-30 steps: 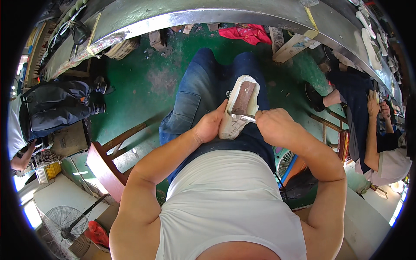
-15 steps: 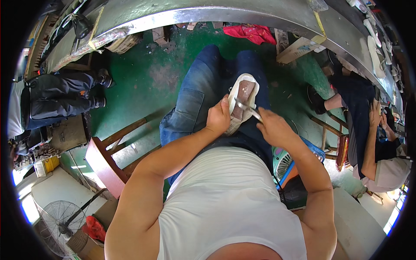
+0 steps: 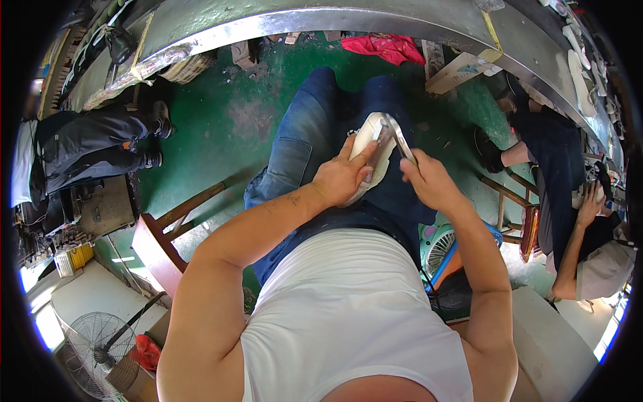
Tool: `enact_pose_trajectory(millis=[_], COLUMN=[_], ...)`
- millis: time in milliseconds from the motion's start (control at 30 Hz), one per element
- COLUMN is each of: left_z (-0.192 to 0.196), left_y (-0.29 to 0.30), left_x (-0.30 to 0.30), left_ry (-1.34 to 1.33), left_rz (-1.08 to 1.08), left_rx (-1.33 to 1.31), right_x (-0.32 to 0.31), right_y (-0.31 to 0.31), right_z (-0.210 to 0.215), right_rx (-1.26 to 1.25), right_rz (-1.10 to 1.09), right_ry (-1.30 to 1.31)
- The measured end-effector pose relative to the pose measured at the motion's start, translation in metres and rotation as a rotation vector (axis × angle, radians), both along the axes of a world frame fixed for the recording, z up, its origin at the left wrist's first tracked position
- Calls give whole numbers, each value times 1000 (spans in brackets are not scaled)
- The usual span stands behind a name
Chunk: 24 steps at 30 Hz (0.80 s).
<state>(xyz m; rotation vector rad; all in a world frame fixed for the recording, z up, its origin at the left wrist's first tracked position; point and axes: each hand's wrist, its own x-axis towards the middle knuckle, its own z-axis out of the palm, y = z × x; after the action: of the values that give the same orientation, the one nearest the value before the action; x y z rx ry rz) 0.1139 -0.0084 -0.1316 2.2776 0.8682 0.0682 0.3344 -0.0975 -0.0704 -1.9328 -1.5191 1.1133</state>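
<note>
An off-white shoe piece is held over the lap, its long axis tilted, the far end leaning slightly right; a brownish panel shows within its pale rim, and its nearer left part is covered from sight. A slim, shiny metal hand tool slants across its far right edge, head over the far end, shaft running back to the right; whether the head touches is unclear
</note>
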Motion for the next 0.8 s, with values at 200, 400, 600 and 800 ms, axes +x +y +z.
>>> enact_pose_trajectory(millis=[200, 400, 600, 800], left_z=[28, -10, -11, -5], left_y=[6, -25, -16, -18], left_x=[0, -28, -31, -38], left_ry=[350, -136, -150, -85], left_rz=[-206, 376, 274, 154], left_rx=[-116, -560, -608, -583], right_x=[-8, -9, -45, -44], right_y=[12, 2, -27, -32], right_z=[-33, -20, -17, -10], right_rx=[-89, -124, 3, -50], right_rz=[138, 137, 214, 198], right_ry=[-283, -167, -125, -107])
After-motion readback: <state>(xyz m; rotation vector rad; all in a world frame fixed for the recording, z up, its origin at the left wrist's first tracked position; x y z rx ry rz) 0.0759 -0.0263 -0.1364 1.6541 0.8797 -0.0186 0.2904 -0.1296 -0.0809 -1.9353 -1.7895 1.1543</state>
